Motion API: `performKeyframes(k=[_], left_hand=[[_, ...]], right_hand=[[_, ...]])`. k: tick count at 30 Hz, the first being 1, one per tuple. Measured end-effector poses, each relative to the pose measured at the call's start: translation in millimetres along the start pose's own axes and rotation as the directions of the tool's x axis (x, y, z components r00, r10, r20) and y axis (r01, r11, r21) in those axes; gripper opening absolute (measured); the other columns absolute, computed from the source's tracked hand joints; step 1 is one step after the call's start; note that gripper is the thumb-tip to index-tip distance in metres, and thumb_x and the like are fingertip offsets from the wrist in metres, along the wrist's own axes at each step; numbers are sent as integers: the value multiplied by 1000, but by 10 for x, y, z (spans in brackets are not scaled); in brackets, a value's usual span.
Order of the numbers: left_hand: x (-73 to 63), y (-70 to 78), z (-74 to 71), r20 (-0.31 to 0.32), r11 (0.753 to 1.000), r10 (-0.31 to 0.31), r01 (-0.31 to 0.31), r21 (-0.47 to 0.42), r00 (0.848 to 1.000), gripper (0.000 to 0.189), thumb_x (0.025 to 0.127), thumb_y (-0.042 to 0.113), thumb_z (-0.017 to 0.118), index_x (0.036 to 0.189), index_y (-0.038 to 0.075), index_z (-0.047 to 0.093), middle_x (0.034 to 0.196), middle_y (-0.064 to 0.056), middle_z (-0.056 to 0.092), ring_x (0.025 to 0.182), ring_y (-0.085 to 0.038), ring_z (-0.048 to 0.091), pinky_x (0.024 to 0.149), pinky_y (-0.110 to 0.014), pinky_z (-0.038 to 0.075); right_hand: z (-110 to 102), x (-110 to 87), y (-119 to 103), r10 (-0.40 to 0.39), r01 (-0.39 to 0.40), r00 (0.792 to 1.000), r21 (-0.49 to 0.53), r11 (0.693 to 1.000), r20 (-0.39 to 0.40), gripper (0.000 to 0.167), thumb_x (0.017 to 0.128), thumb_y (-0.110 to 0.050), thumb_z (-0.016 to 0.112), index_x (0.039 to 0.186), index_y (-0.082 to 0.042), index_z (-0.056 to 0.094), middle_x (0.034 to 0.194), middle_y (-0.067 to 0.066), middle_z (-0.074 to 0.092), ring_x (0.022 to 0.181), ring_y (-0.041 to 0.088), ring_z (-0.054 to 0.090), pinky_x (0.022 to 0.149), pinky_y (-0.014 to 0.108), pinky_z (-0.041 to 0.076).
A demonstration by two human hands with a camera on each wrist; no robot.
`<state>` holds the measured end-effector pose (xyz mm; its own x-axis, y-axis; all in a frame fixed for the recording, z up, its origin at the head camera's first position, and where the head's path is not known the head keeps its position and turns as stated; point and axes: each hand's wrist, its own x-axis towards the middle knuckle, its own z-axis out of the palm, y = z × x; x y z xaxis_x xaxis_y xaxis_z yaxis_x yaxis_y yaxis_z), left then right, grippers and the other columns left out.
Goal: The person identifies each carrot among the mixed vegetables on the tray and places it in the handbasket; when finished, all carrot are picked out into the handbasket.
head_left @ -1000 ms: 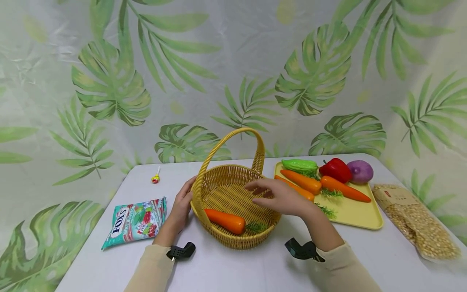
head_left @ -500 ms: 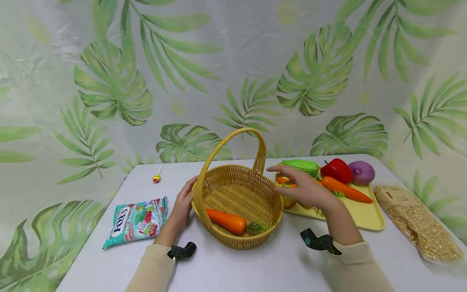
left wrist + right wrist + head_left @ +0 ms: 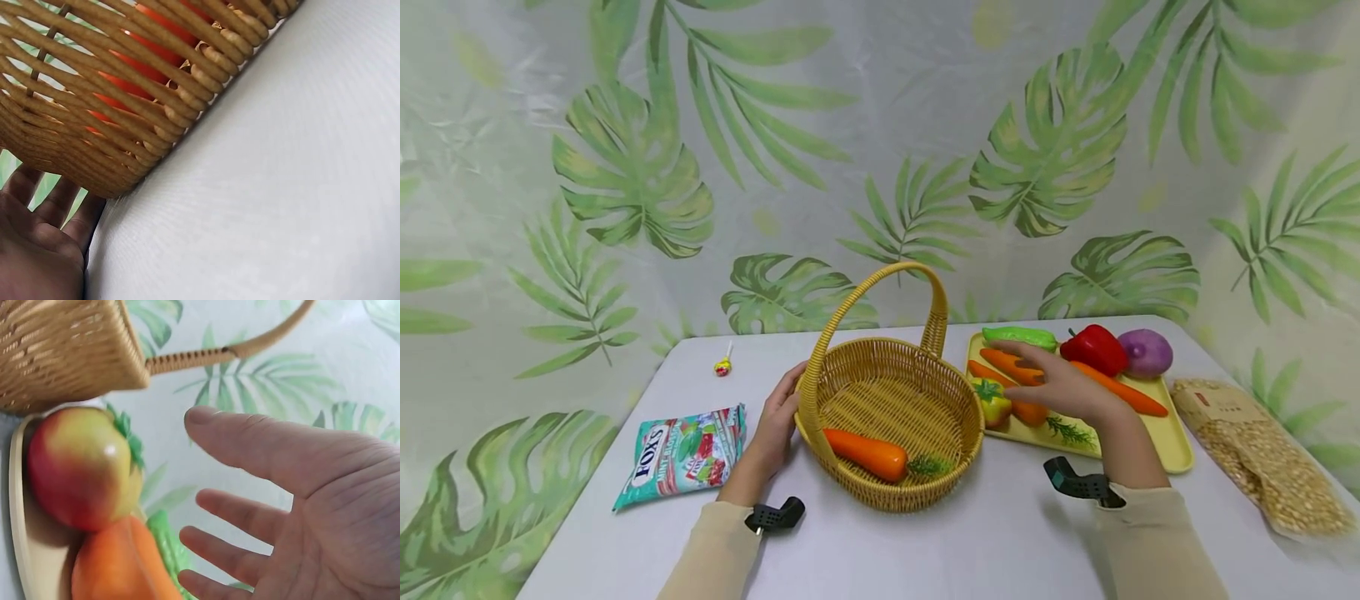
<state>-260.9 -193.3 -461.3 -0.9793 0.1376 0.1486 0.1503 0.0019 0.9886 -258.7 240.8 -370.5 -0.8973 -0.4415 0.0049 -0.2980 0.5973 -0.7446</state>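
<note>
My left hand (image 3: 772, 425) rests against the outer left side of a yellow wicker basket (image 3: 891, 493), its straight fingers touching the wall in the left wrist view. An orange carrot (image 3: 867, 454) with a green top lies inside the basket. My right hand (image 3: 1071, 387) hovers over the left part of a yellow tray (image 3: 1176, 454), fingers spread and relaxed, holding nothing. Closest to its thumb is a round yellow-red fruit (image 3: 990, 404) with green leaves, which also shows large in the right wrist view beside an orange carrot (image 3: 122, 565).
Further back on the tray lie a green bumpy vegetable (image 3: 1021, 337), a red bell pepper (image 3: 1093, 350), a round purple vegetable (image 3: 1144, 353) and several carrots. Right of it lies a bag of beige kernels (image 3: 1262, 458). To the left are a FOX'S candy bag (image 3: 683, 454) and a lollipop (image 3: 723, 365).
My right hand has moved right, from above the basket to above the tray, uncovering the yellow-red fruit. The left hand and basket stay almost in place.
</note>
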Motion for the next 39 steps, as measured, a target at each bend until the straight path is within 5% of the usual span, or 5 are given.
performKeyframes(k=[7, 14, 22, 27, 39], left_hand=[[7, -23, -10, 4, 1000, -1, 1, -6, 1000, 48, 103, 21, 40, 151, 28, 40, 157, 6, 42, 142, -8, 39, 114, -28, 34], [-3, -26, -10, 16, 1000, -3, 4, -17, 1000, 48, 104, 21, 39, 152, 26, 38, 158, 4, 41, 138, -3, 43, 107, -15, 39], [9, -39, -18, 11, 1000, -10, 10, -6, 1000, 48, 104, 23, 40, 152, 28, 39, 157, 7, 41, 141, -6, 40, 119, -38, 30], [14, -40, -20, 12, 1000, -6, 6, -4, 1000, 48, 104, 23, 40, 151, 28, 39, 157, 7, 41, 140, -6, 41, 113, -24, 36], [9, -25, -9, 8, 1000, -4, 4, 1, 1000, 47, 104, 22, 40, 150, 29, 41, 156, 7, 42, 141, -7, 40, 111, -23, 38]], right_hand=[[-27, -22, 136, 47, -46, 999, -42, 998, 16, 70, 93, -30, 68, 155, -29, 35, 160, 18, 35, 141, 48, 38, 100, 60, 48], [-22, -27, 280, 80, -78, 995, -41, 996, 64, 72, 92, -29, 70, 155, -21, 38, 159, 18, 37, 135, 44, 44, 102, 59, 45], [5, -5, 346, 105, -102, 987, -33, 994, 119, 66, 90, -24, 71, 151, -19, 44, 158, 17, 36, 132, 39, 38, 100, 54, 44], [13, 13, 366, 103, -94, 986, -75, 993, 131, 64, 88, -19, 71, 148, -21, 49, 154, 20, 39, 119, 35, 40, 82, 35, 42], [36, 2, 312, 93, -77, 990, -151, 986, 108, 52, 92, -19, 69, 143, -15, 56, 146, 22, 48, 121, 36, 44, 90, 38, 45]])
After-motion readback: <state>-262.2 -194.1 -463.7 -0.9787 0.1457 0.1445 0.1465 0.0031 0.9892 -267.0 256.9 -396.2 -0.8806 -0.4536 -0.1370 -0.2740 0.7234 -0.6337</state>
